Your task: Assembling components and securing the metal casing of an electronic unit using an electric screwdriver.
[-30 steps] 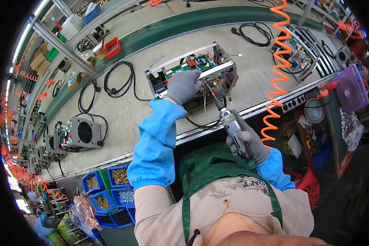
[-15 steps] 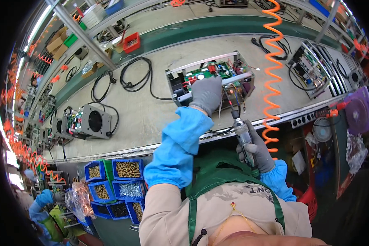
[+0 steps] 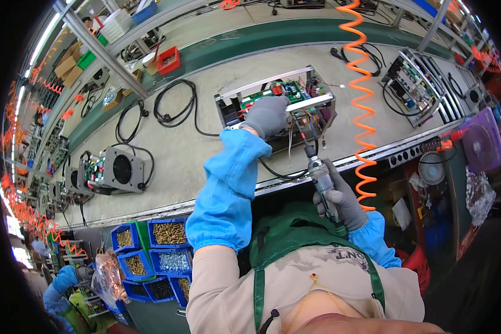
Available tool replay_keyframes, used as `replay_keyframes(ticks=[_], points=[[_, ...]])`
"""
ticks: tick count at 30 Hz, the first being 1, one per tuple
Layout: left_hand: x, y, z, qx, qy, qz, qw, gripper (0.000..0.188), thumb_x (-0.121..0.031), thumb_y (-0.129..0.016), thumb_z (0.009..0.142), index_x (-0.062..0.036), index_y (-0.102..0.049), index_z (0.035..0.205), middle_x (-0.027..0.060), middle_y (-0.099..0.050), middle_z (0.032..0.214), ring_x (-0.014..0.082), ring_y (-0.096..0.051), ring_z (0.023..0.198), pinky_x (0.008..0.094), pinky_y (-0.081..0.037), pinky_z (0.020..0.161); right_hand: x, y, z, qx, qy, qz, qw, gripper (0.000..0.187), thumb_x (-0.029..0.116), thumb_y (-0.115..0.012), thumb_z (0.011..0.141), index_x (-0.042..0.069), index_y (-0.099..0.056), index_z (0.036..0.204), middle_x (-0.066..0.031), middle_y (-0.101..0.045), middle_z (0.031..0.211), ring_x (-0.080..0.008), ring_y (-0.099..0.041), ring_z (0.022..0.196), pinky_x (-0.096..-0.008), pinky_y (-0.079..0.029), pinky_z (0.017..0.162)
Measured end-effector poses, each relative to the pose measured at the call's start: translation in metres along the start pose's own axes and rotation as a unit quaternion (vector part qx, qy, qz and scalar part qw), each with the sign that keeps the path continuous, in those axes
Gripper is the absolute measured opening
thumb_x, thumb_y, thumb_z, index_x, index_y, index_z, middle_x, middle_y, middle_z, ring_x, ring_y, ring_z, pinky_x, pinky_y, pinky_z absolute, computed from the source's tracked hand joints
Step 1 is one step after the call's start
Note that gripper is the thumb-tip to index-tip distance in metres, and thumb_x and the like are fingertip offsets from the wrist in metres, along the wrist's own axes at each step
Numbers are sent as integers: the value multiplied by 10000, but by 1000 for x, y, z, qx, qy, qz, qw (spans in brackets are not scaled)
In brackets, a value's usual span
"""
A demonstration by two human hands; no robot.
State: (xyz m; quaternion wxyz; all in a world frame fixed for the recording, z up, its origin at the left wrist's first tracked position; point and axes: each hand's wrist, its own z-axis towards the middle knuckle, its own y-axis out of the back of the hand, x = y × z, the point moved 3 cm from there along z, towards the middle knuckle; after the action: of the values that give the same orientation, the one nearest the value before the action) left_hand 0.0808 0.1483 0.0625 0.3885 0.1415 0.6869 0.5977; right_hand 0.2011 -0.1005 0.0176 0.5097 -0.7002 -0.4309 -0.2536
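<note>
The open metal chassis [image 3: 312, 102] lies on the bench [image 3: 175, 161], its circuit board [image 3: 287, 89] and long rails in place; its top stands uncovered, with loose wires [image 3: 324, 142] hanging out, and how much fastening remains I cannot tell. Its long axis runs left to right, right end farther away, open top upward. The left hand [image 3: 267, 116] rests against it, finger closure unclear; the right hand [image 3: 340, 196] wraps a power screwdriver [image 3: 320, 175] angled toward the near rail.

A red bin [image 3: 170, 69] sits at upper left, and a purple fan [image 3: 482, 140] shows at far right.
</note>
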Motion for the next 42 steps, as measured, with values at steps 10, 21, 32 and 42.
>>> replay_keyframes(ticks=[10, 21, 32, 42], points=[[-1, 5, 3, 23, 2, 6, 1000, 286, -200, -602, 833, -77, -625, 1090, 185, -656, 970, 367, -620, 917, 433, -490, 805, 2, -13, -5, -10, -4, 34, 999, 901, 165, -596, 746, 227, -124, 1510, -132, -581, 802, -173, -579, 571, -301, -508, 536], [-1, 2, 4, 24, -9, 9, 1000, 279, -184, -566, 848, -62, -599, 1097, 192, -651, 964, 386, -612, 911, 438, -486, 794, 2, -17, -4, -24, 2, 4, 1000, 918, 104, -578, 741, 223, -99, 1515, -128, -593, 791, -169, -574, 579, -294, -499, 549], [-23, 3, -45, -133, -7, 193, 972, 598, -129, -637, 751, -92, -447, 1318, 109, -571, 1072, 284, -591, 961, 400, -472, 779, -2, -14, -1, -31, 2, 3, 1000, 890, 118, -554, 753, 234, -106, 1512, -132, -576, 820, -171, -582, 585, -303, -510, 529], [63, 25, -89, -158, 14, -68, 985, 238, -116, -741, 625, -31, -635, 821, 104, -557, 1155, 325, -433, 1148, 399, -353, 1002, -1, -14, -1, -11, 3, -15, 1000, 943, 229, -627, 737, 230, -90, 1512, -144, -570, 861, -156, -579, 599, -288, -511, 528]])
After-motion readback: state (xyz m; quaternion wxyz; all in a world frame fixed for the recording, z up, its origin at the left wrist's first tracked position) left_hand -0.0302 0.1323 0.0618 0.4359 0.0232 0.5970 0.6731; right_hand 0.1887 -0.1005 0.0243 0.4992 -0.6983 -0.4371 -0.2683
